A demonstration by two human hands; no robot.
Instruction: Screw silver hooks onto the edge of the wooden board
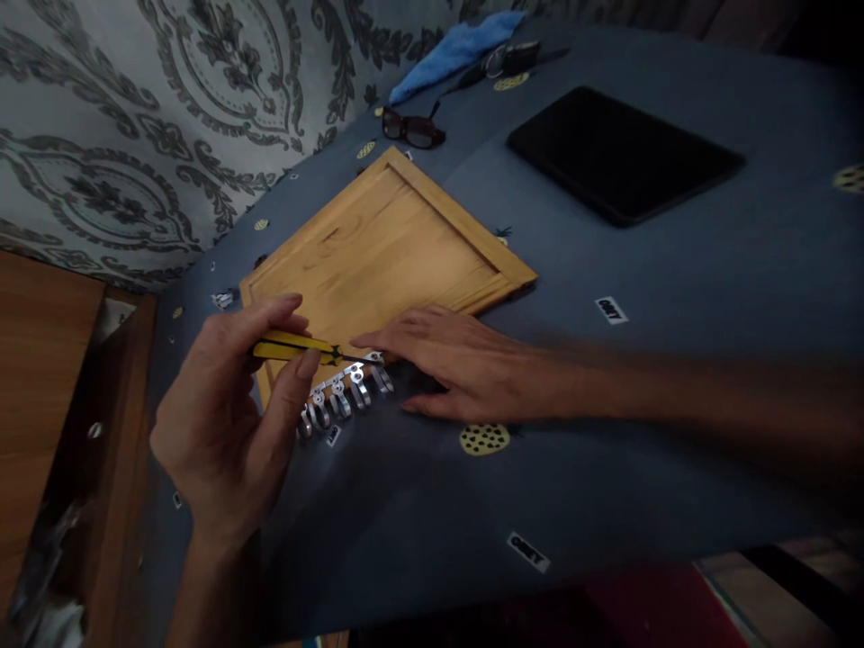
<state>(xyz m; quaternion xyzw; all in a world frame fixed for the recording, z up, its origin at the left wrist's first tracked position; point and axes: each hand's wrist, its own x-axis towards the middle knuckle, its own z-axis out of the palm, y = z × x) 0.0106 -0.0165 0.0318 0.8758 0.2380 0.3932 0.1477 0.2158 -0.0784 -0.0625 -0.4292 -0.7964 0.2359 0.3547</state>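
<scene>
My left hand (226,405) is closed around a yellow and black screwdriver (297,346), pinching the handle between thumb and fingers. Its thin shaft points right, with the tip at the right end of a metal hook rack (341,387). The silvery rack lies along the near edge of a framed wooden panel (378,252), its curved hooks hanging over that edge. My right hand (452,360) lies with fingers stretched over the panel's near edge, beside the rack's right end, thumb apart below. Whether its fingertips touch the rack I cannot tell.
A dark cloth with pineapple prints (681,378) covers the table. Behind the panel lie sunglasses (413,129), a blue cloth (459,49) and a dark object with a ring (509,59). A black tablet-like slab (621,153) is at right, small metal pieces (222,299) at left.
</scene>
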